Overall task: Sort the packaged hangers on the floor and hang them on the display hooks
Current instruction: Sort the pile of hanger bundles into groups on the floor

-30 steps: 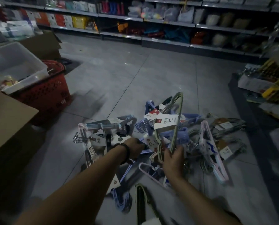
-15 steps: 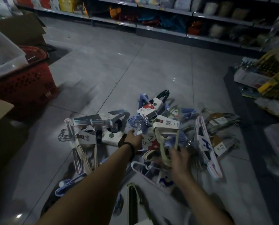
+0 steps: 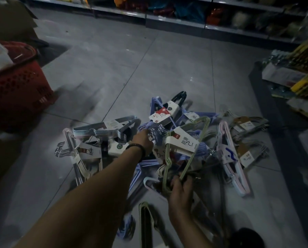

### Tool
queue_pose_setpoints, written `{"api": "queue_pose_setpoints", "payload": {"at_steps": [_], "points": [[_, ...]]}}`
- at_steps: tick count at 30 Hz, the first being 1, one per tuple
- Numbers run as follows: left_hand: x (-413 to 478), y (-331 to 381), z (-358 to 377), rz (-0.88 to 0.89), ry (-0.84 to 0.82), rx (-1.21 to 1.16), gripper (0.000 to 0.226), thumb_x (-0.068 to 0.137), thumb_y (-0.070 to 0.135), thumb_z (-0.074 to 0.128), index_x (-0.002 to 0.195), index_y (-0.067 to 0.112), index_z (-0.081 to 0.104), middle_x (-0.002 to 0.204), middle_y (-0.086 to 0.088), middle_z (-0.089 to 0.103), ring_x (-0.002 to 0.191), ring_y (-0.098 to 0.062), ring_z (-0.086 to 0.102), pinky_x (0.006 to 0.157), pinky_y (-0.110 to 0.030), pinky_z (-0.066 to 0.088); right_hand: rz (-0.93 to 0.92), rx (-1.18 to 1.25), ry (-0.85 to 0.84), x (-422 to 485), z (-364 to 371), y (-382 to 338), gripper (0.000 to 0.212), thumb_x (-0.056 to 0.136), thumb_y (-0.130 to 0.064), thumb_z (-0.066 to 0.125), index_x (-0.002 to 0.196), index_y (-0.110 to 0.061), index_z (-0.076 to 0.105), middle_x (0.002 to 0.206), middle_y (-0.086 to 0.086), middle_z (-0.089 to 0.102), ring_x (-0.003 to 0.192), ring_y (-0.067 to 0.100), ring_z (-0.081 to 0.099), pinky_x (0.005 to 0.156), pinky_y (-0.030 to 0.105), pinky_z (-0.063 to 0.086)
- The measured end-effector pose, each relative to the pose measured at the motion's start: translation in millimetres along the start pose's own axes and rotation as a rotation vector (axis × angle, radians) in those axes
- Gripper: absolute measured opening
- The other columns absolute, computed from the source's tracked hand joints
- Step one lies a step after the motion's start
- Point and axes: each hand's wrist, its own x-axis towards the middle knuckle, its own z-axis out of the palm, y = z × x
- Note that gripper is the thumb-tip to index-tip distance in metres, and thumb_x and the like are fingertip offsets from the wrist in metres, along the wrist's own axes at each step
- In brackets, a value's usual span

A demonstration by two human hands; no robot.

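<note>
A heap of packaged hangers (image 3: 167, 140) lies on the grey tiled floor. My right hand (image 3: 181, 190) grips the lower corner of a pale green hanger bundle (image 3: 185, 138) with a white paper label, tilted up over the heap. My left hand (image 3: 143, 142), a dark band on its wrist, reaches into the heap's middle and touches the metal hooks of a blue hanger bundle (image 3: 155, 129); whether its fingers hold them is hidden. A pink and blue bundle (image 3: 232, 161) lies at the right, a white bundle (image 3: 78, 158) at the left.
A red plastic basket (image 3: 17, 90) with a clear bin on it stands at the left. Store shelves (image 3: 176, 20) with goods run along the back. More stock and a low dark shelf (image 3: 292, 77) fill the right side. A green bundle (image 3: 148, 224) lies near my feet.
My right hand has lowered the green bundle from upright to a tilt over the heap. My left hand has reached farther forward, from the white-labelled pack to the blue bundle's hooks.
</note>
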Motion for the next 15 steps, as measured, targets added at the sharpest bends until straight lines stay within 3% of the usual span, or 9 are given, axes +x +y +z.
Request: {"api": "queue_pose_setpoints", "payload": {"at_steps": [2, 5, 7, 9, 11, 15], "points": [[1.7, -6.2, 3.0, -0.007, 0.015, -0.008, 0.062, 0.093, -0.004, 0.048, 0.149, 0.021, 0.050, 0.145, -0.012, 0.057, 0.131, -0.033, 0.056, 0.111, -0.044, 0.048, -0.005, 0.083, -0.017, -1.1, 13.4, 5.2, 0.035, 0.107, -0.007, 0.051, 0.142, -0.005, 0.048, 0.115, 0.010, 0.065, 0.087, 0.001, 0.063, 0.067, 0.010, 0.049], [6.3, -11.2, 7.6, 0.002, 0.041, -0.068, 0.067, 0.090, -0.006, 0.048, 0.150, 0.023, 0.047, 0.142, -0.007, 0.060, 0.129, -0.031, 0.056, 0.110, -0.046, 0.048, 0.008, 0.163, -0.003, -0.8, 30.6, 14.8, 0.040, 0.108, -0.004, 0.048, 0.148, -0.006, 0.041, 0.130, 0.018, 0.062, 0.091, -0.002, 0.070, 0.072, 0.016, 0.057], [10.9, -12.6, 11.3, 0.009, 0.037, -0.097, 0.065, 0.089, -0.007, 0.048, 0.147, 0.022, 0.049, 0.140, -0.006, 0.060, 0.126, -0.030, 0.057, 0.107, -0.046, 0.049, 0.034, 0.180, -0.012, -0.2, 41.4, 18.8, 0.046, 0.110, -0.012, 0.048, 0.154, -0.019, 0.036, 0.138, 0.013, 0.061, 0.111, 0.014, 0.072, 0.085, 0.041, 0.065], [14.6, -16.0, 14.0, 0.007, 0.028, -0.149, 0.067, 0.089, -0.010, 0.048, 0.146, 0.023, 0.050, 0.136, -0.005, 0.061, 0.125, -0.028, 0.058, 0.105, -0.046, 0.051, -0.022, 0.158, 0.002, 7.4, 49.0, 32.5, 0.056, 0.107, -0.034, 0.055, 0.158, -0.034, 0.033, 0.148, 0.004, 0.057, 0.127, 0.029, 0.065, 0.096, 0.062, 0.058], [17.7, -21.3, 15.6, 0.004, 0.036, -0.226, 0.070, 0.087, -0.012, 0.047, 0.147, 0.024, 0.050, 0.135, -0.004, 0.063, 0.125, -0.027, 0.058, 0.105, -0.048, 0.052, -0.082, 0.130, -0.008, 23.4, 52.0, 55.1, 0.065, 0.101, -0.043, 0.058, 0.159, -0.034, 0.031, 0.151, 0.003, 0.055, 0.130, 0.034, 0.063, 0.101, 0.063, 0.053], [28.0, -25.5, 10.6, -0.031, 0.022, -0.339, 0.068, 0.086, -0.012, 0.044, 0.147, 0.019, 0.051, 0.132, -0.005, 0.065, 0.121, -0.027, 0.061, 0.104, -0.050, 0.053, -0.120, -0.028, 0.070, 10.0, 51.4, 19.0, 0.044, 0.107, -0.019, 0.053, 0.148, -0.008, 0.043, 0.130, 0.020, 0.062, 0.116, 0.034, 0.065, 0.099, 0.051, 0.055]]}}
